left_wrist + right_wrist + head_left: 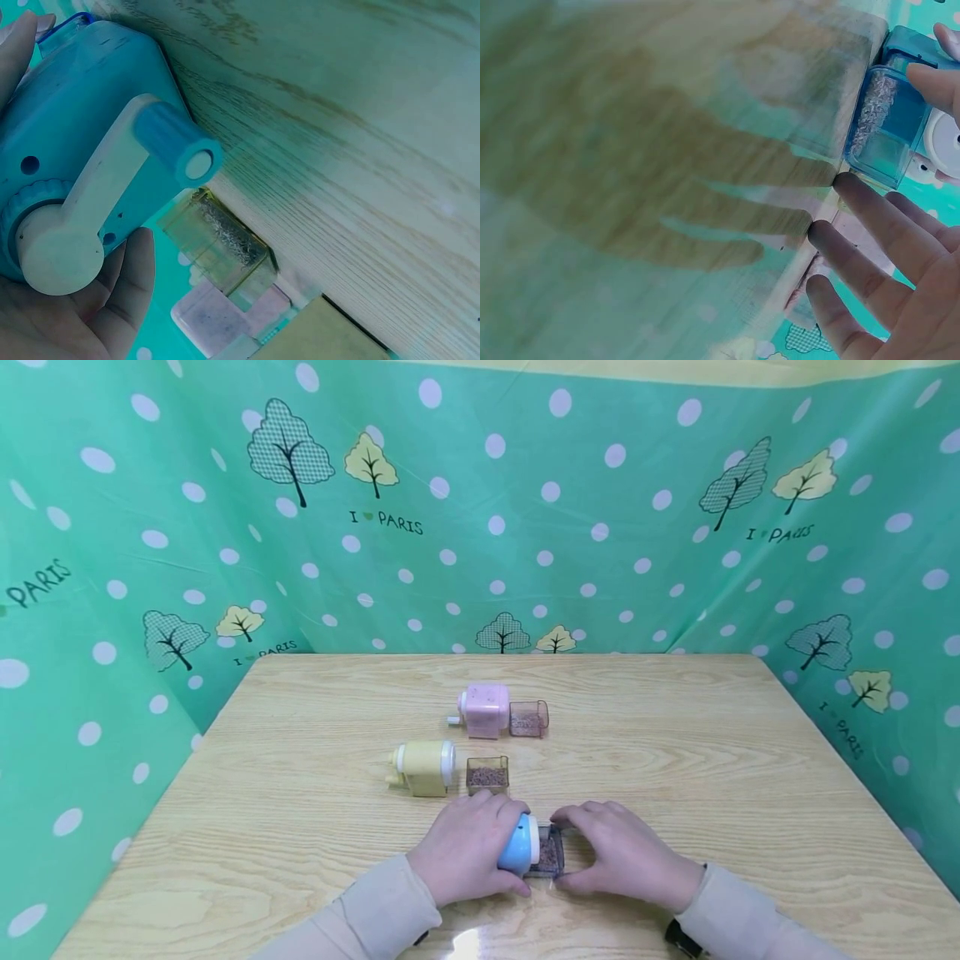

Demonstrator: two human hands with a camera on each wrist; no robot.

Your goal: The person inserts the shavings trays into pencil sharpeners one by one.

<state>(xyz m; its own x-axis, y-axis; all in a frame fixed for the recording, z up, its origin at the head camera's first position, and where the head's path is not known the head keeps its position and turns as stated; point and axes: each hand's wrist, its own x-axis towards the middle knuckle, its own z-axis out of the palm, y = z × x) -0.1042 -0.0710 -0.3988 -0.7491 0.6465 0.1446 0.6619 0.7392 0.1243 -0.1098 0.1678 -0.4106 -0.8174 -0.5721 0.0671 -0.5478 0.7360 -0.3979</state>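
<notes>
A blue crank pencil sharpener (516,852) lies near the front of the table, gripped by my left hand (468,845). Its pale crank handle (105,180) with a blue knob faces the left wrist camera. From the sharpener's side sticks out a clear shavings drawer (881,124) with pencil shavings in it. My right hand (630,852) pinches this drawer at its outer corners, thumb on the near side and index finger on the far side. In the right wrist view its other fingers are spread over the wood.
Behind my hands lies a yellow sharpener (426,768), its shavings-filled drawer (487,774) apart on its right. Farther back is a pink sharpener (486,710) with its drawer (529,719) beside it. A green dotted curtain (495,527) surrounds the wooden table (675,735).
</notes>
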